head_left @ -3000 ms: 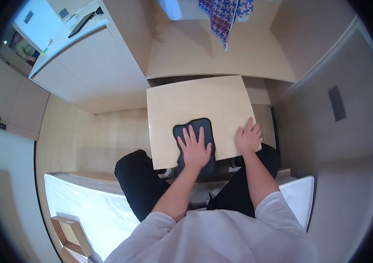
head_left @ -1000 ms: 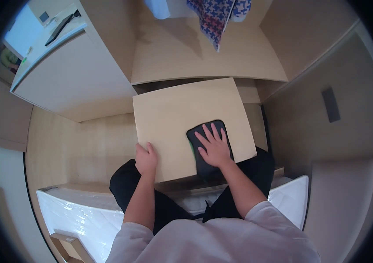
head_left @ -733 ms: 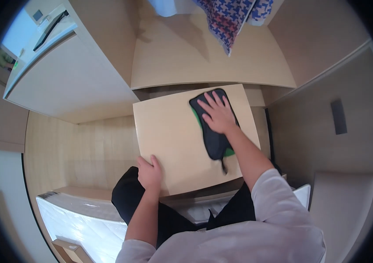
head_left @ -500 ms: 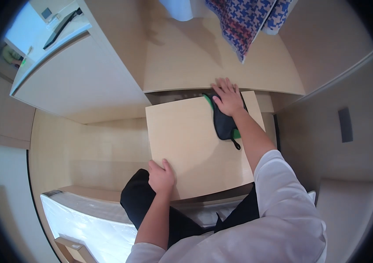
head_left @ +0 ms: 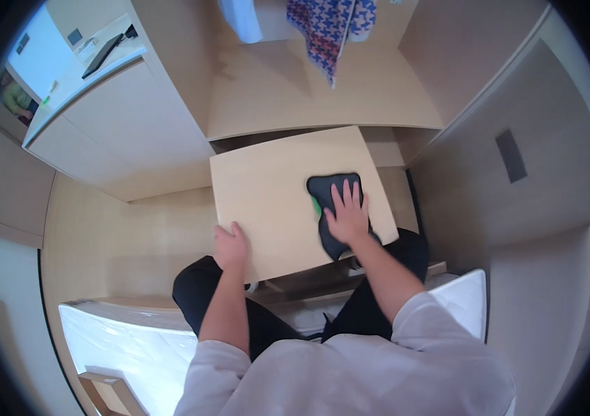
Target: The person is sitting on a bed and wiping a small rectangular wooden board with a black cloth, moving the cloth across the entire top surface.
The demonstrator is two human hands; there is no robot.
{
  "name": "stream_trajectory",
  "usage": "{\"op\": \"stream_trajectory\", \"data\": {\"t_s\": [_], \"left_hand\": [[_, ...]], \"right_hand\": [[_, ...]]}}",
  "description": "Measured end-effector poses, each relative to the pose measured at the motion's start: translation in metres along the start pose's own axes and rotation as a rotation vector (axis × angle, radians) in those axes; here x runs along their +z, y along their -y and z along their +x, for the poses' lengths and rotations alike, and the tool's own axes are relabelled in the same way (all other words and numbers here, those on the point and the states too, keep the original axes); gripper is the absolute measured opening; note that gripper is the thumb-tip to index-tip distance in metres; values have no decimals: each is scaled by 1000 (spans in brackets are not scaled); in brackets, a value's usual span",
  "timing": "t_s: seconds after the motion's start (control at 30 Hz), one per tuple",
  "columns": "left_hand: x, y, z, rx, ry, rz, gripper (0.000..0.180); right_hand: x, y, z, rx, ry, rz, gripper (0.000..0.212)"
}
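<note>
A light wood cabinet with a flat top stands between my knees, in front of a wardrobe. On the right part of its top lies a black cleaning cloth with a green underside showing along its left edge. My right hand rests flat on the cloth, fingers spread, pressing it against the top. The cloth's near end reaches the cabinet's front edge. At the left edge of the top, near its front corner, my left hand grips the wood; some of its fingers are hidden.
The open wardrobe has a patterned garment hanging inside. A counter is at far left, with a person beyond it. Behind my legs lies a plastic-wrapped mattress, with a cardboard box on it. A door panel stands at right.
My right hand has drawn the cloth from the far edge of the cabinet top toward the near edge. My left hand stays at the left edge. The view has shifted.
</note>
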State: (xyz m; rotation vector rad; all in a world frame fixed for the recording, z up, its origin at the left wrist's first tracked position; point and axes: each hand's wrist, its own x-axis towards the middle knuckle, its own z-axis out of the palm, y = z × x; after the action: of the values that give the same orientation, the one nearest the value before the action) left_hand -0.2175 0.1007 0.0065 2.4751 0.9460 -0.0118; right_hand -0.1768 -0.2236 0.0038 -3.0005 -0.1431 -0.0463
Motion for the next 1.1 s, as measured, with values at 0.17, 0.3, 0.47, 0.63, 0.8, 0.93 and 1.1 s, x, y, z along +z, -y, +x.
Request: {"op": "stream_trajectory", "data": {"t_s": [0.17,0.3,0.47,0.63,0.8,0.93,1.1], "left_hand": [[-12,0,-3,-9,38,6,56],[-11,-5,-8,9,30,17,55],[-3,-4,-4,0,-26,59,50],[-8,-8,-3,-62,71,45,48],[-11,-3,-2,-70,27,69,46],[-6,-10,-4,-63,60,67,47],[0,-5,-3,-27,-19,71,48]], "right_hand": [[-14,0,-80,191,29,-15,93],[-7,-25,-53,201,-10,33,95],[-7,-48,34,180,-30,-26,90],[-14,-50,143,351,28,29,88],[-21,-52,237,439,82,179,76],[-13,-88,263,458,112,237,67],[-14,-96,224,552,108,262,65]]}}
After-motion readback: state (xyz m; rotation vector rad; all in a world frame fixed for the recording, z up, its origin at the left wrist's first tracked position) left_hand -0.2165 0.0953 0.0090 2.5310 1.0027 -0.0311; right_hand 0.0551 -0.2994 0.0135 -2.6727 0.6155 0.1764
